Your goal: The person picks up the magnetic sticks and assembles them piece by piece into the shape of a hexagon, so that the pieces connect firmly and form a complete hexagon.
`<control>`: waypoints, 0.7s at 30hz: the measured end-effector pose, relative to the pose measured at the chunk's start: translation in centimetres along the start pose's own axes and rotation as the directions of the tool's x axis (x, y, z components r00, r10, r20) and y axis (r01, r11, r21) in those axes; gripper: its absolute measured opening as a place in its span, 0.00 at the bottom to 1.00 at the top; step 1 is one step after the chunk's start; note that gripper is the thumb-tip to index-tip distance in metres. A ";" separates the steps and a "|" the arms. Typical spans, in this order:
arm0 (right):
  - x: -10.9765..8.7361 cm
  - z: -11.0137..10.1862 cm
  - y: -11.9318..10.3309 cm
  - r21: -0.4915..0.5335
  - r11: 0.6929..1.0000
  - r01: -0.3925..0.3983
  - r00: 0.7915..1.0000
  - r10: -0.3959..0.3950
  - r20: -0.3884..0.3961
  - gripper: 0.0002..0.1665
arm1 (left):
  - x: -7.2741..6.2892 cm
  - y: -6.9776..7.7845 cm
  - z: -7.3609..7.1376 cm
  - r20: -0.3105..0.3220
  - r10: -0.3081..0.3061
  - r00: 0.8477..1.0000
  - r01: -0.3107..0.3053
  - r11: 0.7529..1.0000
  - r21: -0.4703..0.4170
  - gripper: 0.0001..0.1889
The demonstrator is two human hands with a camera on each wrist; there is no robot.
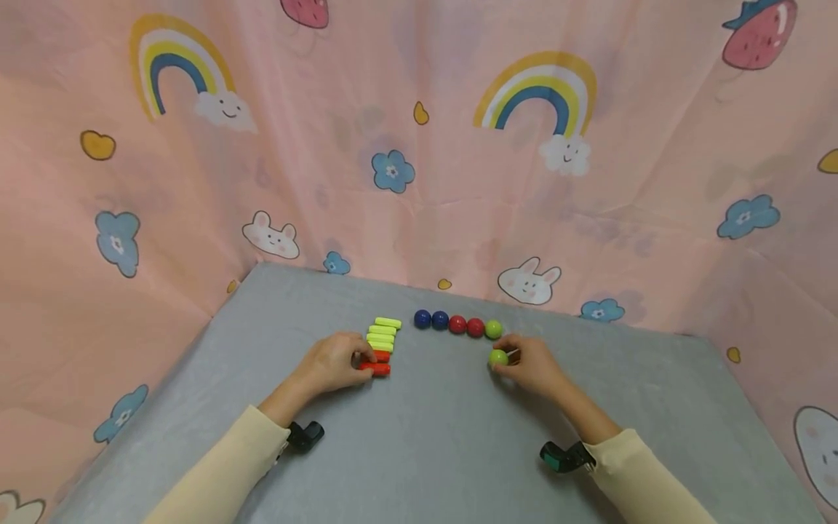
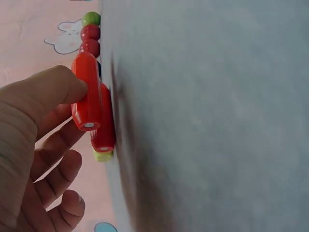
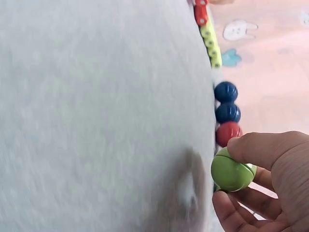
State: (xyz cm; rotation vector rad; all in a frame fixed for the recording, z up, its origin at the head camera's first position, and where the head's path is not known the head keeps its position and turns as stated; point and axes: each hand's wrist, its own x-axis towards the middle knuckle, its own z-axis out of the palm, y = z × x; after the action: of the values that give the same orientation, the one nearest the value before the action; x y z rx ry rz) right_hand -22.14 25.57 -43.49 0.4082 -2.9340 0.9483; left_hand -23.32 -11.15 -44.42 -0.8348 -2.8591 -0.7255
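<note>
My left hand (image 1: 337, 362) pinches a red ribbed stick (image 2: 87, 94) between thumb and fingers, close beside another red stick (image 2: 103, 125). Beyond these, several yellow sticks (image 1: 382, 330) lie in a column on the table, running away from me. In my right hand (image 1: 532, 365), thumb and fingers pinch a green ball (image 3: 232, 170). Just past it sits a second green ball (image 1: 494, 329), at the right end of a row. Two red balls (image 1: 466, 327) come next to it, then two dark blue balls (image 1: 431, 319) at the left end.
A grey cloth-covered table (image 1: 432, 451) lies under both hands. Behind it hangs a pink curtain (image 1: 445, 218) printed with rainbows, bunnies and flowers, which also runs along both sides. Each wrist wears a small black camera (image 1: 568, 457).
</note>
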 end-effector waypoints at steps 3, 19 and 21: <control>-0.1 0.2 -0.6 0.011 1.000 -0.007 1.000 0.006 0.010 0.19 | 0.0 0.4 -0.1 -0.008 -0.008 1.000 0.008 1.000 -0.012 0.07; -0.9 1.9 -2.3 0.053 0.999 0.004 0.998 -0.007 0.066 0.15 | 1.0 3.0 0.9 0.007 -0.012 1.000 0.013 0.991 -0.134 0.07; -0.9 2.0 -2.5 0.057 0.998 0.002 0.998 -0.005 0.070 0.15 | 1.2 3.2 1.2 0.012 0.001 1.000 0.001 0.985 -0.171 0.09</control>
State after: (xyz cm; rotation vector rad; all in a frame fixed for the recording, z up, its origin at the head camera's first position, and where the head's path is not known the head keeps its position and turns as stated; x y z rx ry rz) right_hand -20.54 22.66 -43.79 0.4580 -2.9730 1.0400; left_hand -22.60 -7.65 -43.92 -0.8622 -2.8376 -0.9810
